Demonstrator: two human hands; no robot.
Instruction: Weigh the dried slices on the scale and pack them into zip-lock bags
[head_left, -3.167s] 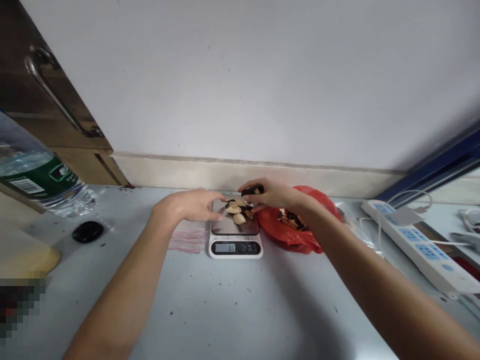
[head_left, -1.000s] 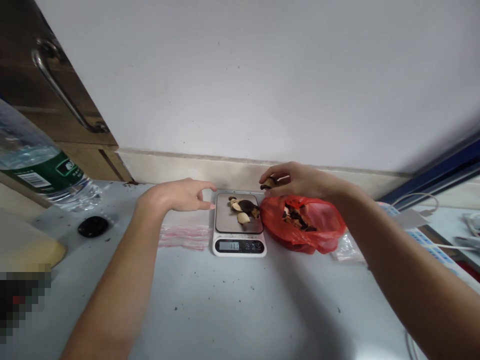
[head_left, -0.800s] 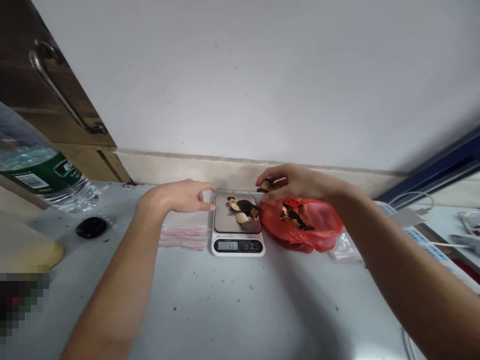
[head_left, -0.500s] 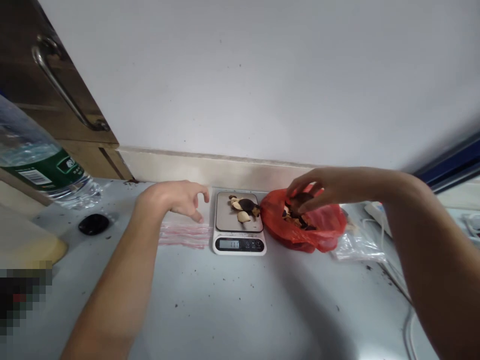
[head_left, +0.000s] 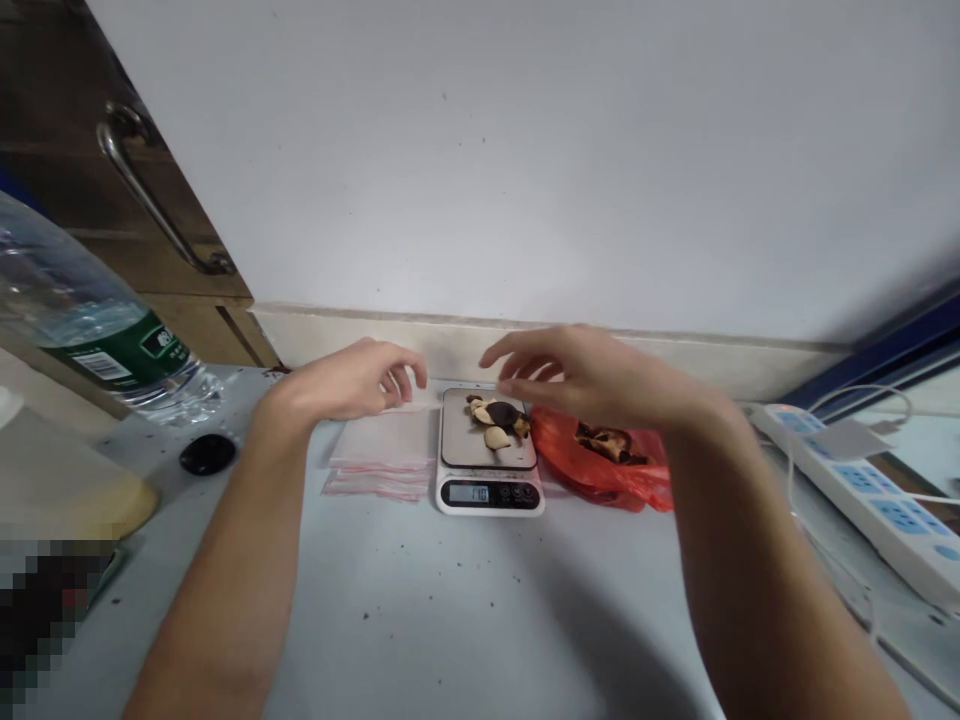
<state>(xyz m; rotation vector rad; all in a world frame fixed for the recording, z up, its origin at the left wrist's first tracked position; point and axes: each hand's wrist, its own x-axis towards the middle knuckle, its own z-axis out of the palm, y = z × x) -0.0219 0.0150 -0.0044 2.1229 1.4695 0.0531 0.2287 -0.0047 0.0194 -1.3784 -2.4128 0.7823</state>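
A white kitchen scale (head_left: pixel 491 497) stands on the table with several dark and pale pieces, which look like dried mushrooms (head_left: pixel 496 415), on its plate. My right hand (head_left: pixel 562 372) hovers just above the plate, fingers loosely stretched and apart, with nothing visible in it. To the scale's right, an opened red plastic bag (head_left: pixel 570 470) holds more of the same brown pieces, partly hidden by my right forearm. My left hand (head_left: pixel 364 380) hangs over a stack of clear zip bags (head_left: pixel 382 440) left of the scale, its fingers loosely bent and holding nothing visible.
A large water bottle (head_left: pixel 127 345) tilts at the left, near a round black lid (head_left: pixel 208 454) and a translucent container (head_left: pixel 67 470). On the right lie a white power strip (head_left: pixel 862 490) and cables. The wall (head_left: pixel 480 200) rises directly behind the scale.
My right hand has come out of the red bag and moved left over the scale. My left hand has stayed by the zip bags. The view has shifted slightly right.
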